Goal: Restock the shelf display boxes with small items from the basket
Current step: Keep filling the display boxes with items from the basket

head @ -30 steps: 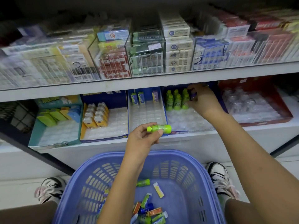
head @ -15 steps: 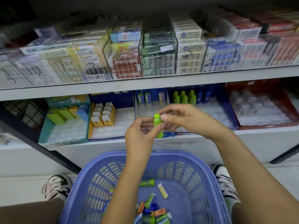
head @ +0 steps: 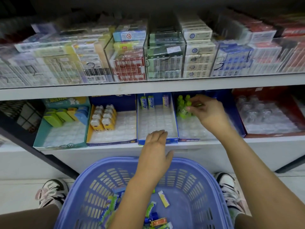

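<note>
A lilac plastic basket (head: 206, 177) stands on the floor between my feet, with several small green, blue and yellow packets (head: 163, 198) in its bottom. On the lower shelf, a dark blue display box (head: 234, 113) holds a cluster of small green bottles (head: 181, 103) at its back left. My right hand (head: 208, 111) reaches into this box and pinches a green bottle (head: 186, 113) beside that cluster; the view there is blurred. My left hand (head: 156, 154) hovers over the basket's far rim, fingers relaxed, holding nothing.
Left of the bottle box sit a blue tray with three tubes (head: 151, 102), a box of yellow items (head: 103, 119) and a teal box (head: 57, 139). A red box (head: 270, 118) is at the right. Clear cases of packs (head: 165, 63) fill the upper shelf.
The green bottle passed from my left hand to my right hand. The right hand then carried it back into the dark blue box, and the emptied left hand dropped towards the basket.
</note>
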A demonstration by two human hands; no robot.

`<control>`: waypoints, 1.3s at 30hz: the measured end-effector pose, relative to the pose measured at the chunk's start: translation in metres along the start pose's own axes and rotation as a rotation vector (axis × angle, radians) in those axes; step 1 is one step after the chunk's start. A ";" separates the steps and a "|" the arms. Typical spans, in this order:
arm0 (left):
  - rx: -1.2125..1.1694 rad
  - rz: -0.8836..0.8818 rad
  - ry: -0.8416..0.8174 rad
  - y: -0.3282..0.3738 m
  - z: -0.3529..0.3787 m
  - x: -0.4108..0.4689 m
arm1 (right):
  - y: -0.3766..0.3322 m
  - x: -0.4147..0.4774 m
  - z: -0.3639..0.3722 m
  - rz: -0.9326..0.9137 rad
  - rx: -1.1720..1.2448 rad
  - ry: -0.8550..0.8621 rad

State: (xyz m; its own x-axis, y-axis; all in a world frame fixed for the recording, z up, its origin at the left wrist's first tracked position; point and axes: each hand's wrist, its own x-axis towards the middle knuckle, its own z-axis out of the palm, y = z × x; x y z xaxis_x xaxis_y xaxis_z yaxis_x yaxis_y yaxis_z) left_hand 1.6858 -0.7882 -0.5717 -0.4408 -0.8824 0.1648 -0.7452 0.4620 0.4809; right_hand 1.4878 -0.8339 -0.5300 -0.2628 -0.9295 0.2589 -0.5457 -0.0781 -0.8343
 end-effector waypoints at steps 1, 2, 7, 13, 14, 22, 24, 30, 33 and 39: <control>-0.001 0.005 0.007 -0.001 0.001 0.001 | 0.006 0.003 0.004 0.004 -0.033 -0.018; -0.008 0.011 0.012 -0.002 0.001 0.001 | 0.010 0.006 0.009 0.009 -0.073 -0.031; -0.015 0.021 0.014 -0.005 0.001 0.001 | 0.012 0.017 0.021 -0.059 -0.242 -0.016; -0.033 0.036 0.018 -0.009 0.002 0.002 | 0.007 0.018 0.021 -0.039 -0.327 -0.115; -0.039 0.038 0.018 -0.010 0.003 0.003 | 0.008 0.017 0.021 -0.032 -0.335 -0.106; -0.059 0.018 -0.065 -0.009 -0.003 0.000 | 0.007 0.011 0.023 0.112 -0.356 -0.131; -0.119 0.012 -0.047 -0.007 -0.010 -0.006 | 0.000 0.009 0.019 0.116 -0.383 -0.163; -0.237 -0.031 0.043 -0.022 -0.018 -0.040 | -0.027 -0.035 0.010 -0.047 -0.279 -0.009; -0.137 -0.193 -0.264 -0.046 -0.003 -0.061 | -0.042 -0.073 0.039 -0.018 -0.363 -0.446; 0.133 -0.432 -0.793 -0.120 0.034 -0.125 | 0.002 -0.158 0.127 0.183 -0.637 -1.107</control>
State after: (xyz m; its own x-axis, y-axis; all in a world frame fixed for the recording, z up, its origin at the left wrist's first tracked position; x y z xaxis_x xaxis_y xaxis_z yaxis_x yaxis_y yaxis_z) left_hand 1.8132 -0.7302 -0.6795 -0.2884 -0.6838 -0.6702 -0.9551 0.1556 0.2522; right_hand 1.6294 -0.7330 -0.6342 0.2547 -0.7349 -0.6285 -0.9339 -0.0183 -0.3571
